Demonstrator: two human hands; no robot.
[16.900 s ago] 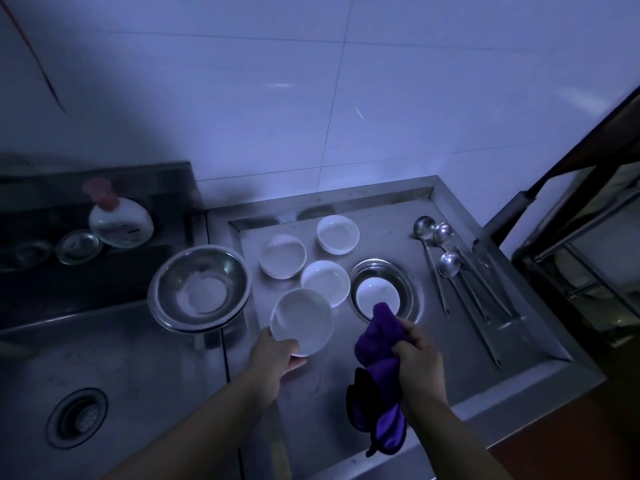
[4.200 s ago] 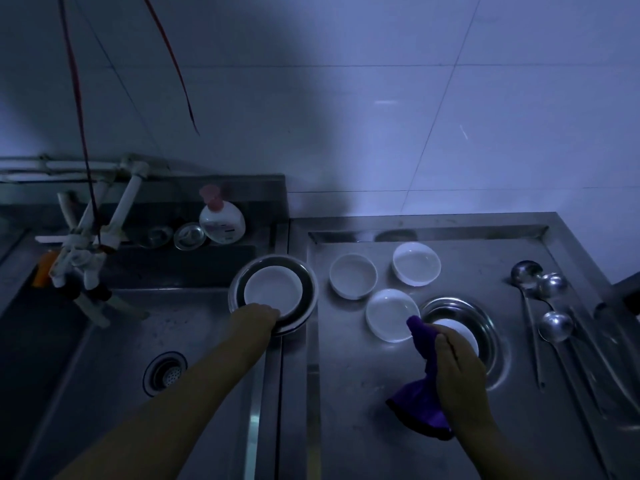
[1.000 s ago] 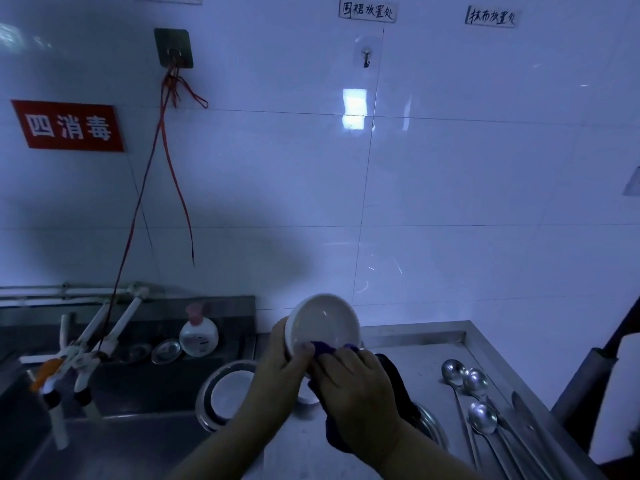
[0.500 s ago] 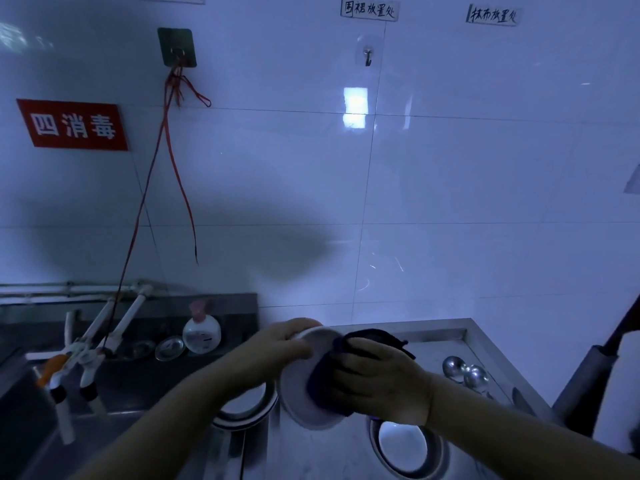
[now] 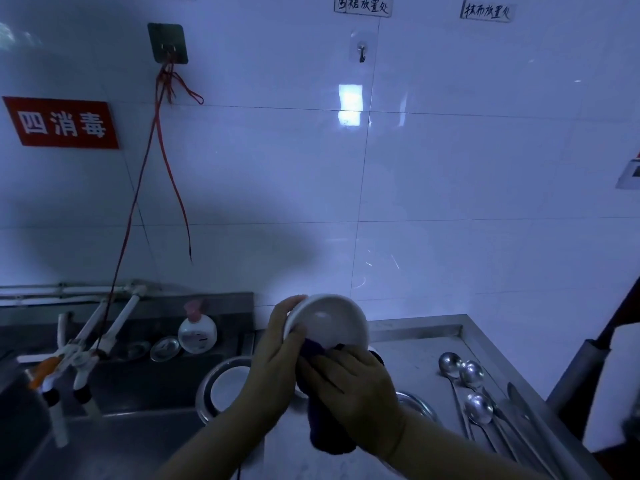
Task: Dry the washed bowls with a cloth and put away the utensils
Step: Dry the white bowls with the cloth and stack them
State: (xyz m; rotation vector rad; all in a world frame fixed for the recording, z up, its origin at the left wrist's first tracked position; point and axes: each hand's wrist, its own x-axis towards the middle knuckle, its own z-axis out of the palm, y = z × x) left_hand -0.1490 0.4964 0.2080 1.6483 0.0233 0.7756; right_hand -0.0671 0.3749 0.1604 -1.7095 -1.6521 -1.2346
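Currently you are mid-drying: your left hand [image 5: 277,355] grips the white bowl [image 5: 329,323] by its rim, raised over the counter [image 5: 415,348], your right hand [image 5: 353,386] clamps the purple cloth [image 5: 329,431] against its underside; next, probably set it down dry.

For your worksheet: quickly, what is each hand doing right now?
Left hand: grips the round white bowl.
Right hand: holds the purple cloth against it.

Dim, blue-tinted picture; a bright window-like glare [image 5: 350,105] sits on the glossy wall tiles [image 5: 450,188]; a broad shadow [image 5: 214,247] crosses them at lower left; wide-angle bending at edges; soft, grainy detail.
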